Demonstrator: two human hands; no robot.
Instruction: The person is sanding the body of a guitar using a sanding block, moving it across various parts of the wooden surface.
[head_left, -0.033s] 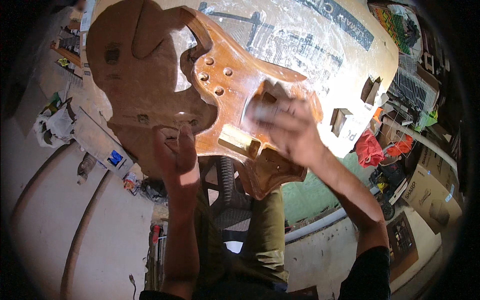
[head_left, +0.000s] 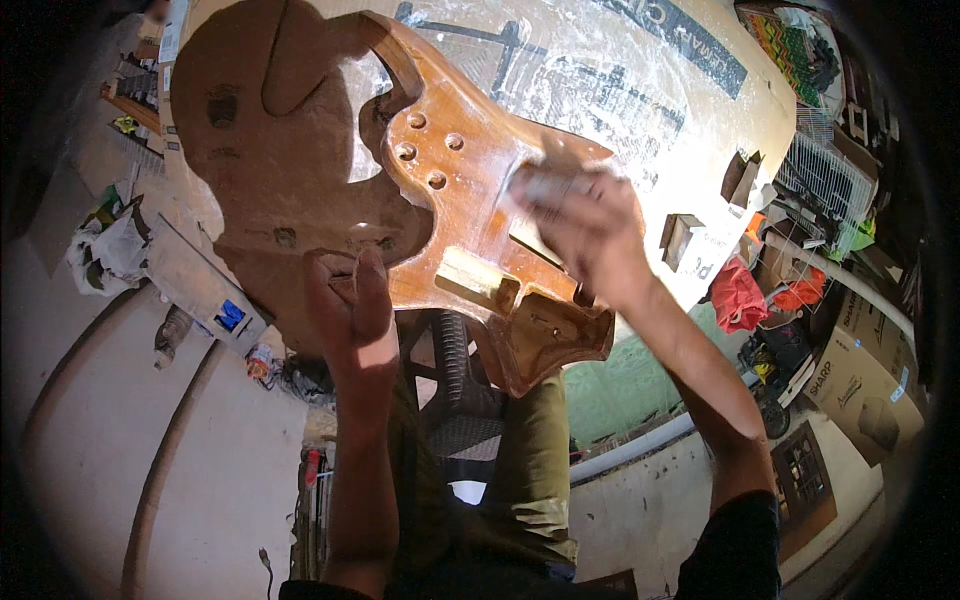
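Guitar body [head_left: 470,200] of glossy orange-brown wood lies across the person's lap, above a dark plastic chair [head_left: 455,390] seen between the knees. Left hand [head_left: 350,300] grips the body's near lower edge, fingers curled under it and thumb on top. Right hand [head_left: 580,225] presses flat on the middle of the body, fingers closed over a small pale pad [head_left: 545,185], blurred. Four round holes [head_left: 430,150] sit just beyond the left hand on the body. Past the body lies a large pale printed sheet [head_left: 620,80]. Right of the body, beyond the sheet's edge, lie small wooden blocks [head_left: 685,240] and red cloth [head_left: 738,295].
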